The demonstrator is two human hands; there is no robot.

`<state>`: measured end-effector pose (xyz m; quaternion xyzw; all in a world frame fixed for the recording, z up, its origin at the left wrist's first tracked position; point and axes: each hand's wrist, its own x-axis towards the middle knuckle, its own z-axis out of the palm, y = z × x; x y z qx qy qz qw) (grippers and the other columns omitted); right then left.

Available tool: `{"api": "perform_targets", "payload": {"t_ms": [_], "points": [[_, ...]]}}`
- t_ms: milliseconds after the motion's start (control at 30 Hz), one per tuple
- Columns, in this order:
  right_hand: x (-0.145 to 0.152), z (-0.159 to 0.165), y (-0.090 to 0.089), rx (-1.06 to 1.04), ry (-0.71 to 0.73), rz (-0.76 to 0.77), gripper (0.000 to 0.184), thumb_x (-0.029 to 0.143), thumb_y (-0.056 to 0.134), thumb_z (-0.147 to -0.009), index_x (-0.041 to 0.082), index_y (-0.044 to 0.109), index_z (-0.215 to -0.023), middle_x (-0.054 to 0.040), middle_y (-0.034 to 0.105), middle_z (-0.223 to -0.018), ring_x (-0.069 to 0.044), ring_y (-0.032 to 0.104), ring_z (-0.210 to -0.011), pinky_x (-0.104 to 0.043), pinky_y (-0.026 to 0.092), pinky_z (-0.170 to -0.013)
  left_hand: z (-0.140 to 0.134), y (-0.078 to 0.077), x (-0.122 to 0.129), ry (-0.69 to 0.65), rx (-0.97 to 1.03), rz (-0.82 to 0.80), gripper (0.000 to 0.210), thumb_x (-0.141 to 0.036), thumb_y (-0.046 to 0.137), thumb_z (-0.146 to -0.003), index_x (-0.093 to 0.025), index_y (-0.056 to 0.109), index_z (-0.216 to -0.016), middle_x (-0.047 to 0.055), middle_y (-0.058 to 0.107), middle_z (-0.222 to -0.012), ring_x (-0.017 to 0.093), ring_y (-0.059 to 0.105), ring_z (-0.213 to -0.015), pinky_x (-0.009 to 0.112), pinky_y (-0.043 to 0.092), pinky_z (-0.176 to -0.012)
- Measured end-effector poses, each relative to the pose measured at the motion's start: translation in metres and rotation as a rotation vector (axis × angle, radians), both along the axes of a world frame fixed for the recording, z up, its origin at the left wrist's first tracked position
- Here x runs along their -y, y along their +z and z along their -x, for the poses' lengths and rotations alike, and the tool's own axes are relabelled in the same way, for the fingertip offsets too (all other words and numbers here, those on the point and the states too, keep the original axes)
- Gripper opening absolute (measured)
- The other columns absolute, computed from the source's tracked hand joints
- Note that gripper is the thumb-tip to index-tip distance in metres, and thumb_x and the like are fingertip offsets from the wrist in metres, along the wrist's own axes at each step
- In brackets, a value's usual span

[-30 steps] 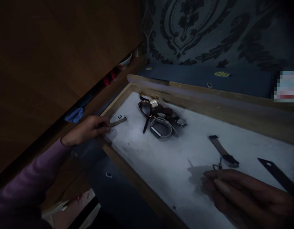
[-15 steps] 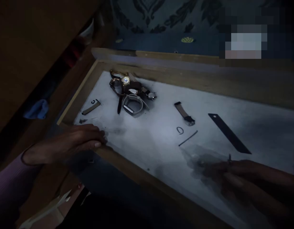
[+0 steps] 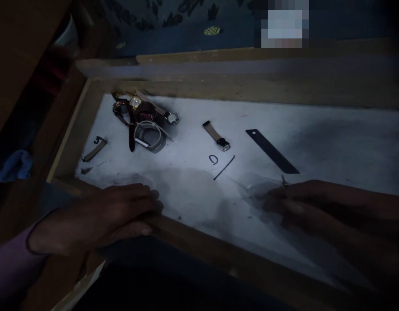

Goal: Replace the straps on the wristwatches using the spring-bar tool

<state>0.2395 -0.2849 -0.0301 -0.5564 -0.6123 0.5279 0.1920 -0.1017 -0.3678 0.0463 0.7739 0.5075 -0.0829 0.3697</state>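
Note:
My left hand (image 3: 121, 218) rests at the wooden drawer's (image 3: 199, 250) front edge, fingers curled over the rim, thumb on the outer side. Above the white drawer lining, my right hand (image 3: 303, 203) pinches a small thin metal piece (image 3: 285, 181) between thumb and fingers; its tip points up and its kind is unclear. Just beyond that hand lies a dark flat snap-off blade (image 3: 272, 152) with a hole at one end. To its left are a piece of watch strap with a buckle (image 3: 216, 136), a small dark loop (image 3: 213, 160) and a thin dark strip (image 3: 224, 167).
A pile of wristwatches (image 3: 139, 114) lies in the drawer's far left part, with a grey-banded watch (image 3: 150, 134) in front. Another strap piece (image 3: 94, 150) lies near the left wall. Blue cloth (image 3: 16, 164) sits outside the drawer. Light is dim.
The view has shifted right, so the drawer's contents appear further left. My left hand stays at the front rim, and my right hand still pinches the small metal piece.

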Motion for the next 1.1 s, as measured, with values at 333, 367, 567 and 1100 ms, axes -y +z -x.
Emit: {"api": "perform_targets", "payload": {"t_ms": [333,367,567,1100], "points": [[-0.008,0.021,0.009,-0.097,0.289,-0.277,0.016,0.046,0.065,-0.086,0.032,0.073,-0.083,0.0001,0.071,-0.079,-0.017,0.067,-0.065,-0.024,0.056,-0.057,-0.034,-0.009,-0.011,-0.138,0.100,0.014,0.037,-0.040,0.038,-0.100,-0.022,0.061,-0.123,0.007,0.062,-0.119,0.021,0.061,-0.103,0.028,0.052,-0.081],[-0.009,0.022,0.011,-0.108,0.292,-0.298,0.017,0.047,0.064,-0.087,0.032,0.073,-0.083,-0.0003,0.070,-0.080,-0.017,0.066,-0.066,-0.025,0.056,-0.058,-0.036,-0.009,-0.012,-0.140,0.112,0.019,0.036,-0.039,0.040,-0.100,-0.023,0.060,-0.125,0.007,0.062,-0.120,0.021,0.061,-0.105,0.028,0.052,-0.082],[-0.013,0.022,0.015,-0.187,0.244,-0.059,0.028,0.053,0.068,-0.082,0.026,0.074,-0.082,-0.0019,0.068,-0.072,-0.015,0.062,-0.056,-0.026,0.052,-0.051,-0.032,-0.008,-0.010,0.025,0.089,0.030,0.038,-0.039,0.043,-0.099,-0.034,0.053,-0.134,0.001,0.059,-0.132,0.020,0.060,-0.114,0.024,0.053,-0.088],[-0.022,0.022,-0.001,-0.361,0.012,0.272,0.048,0.053,0.077,-0.068,0.019,0.062,-0.097,-0.0023,0.066,-0.065,-0.014,0.057,-0.046,-0.022,0.040,-0.039,0.009,-0.013,-0.008,0.501,-0.024,-0.339,0.031,-0.041,0.042,-0.097,-0.023,0.065,-0.106,0.002,0.071,-0.099,0.018,0.066,-0.087,0.025,0.052,-0.072]]}}
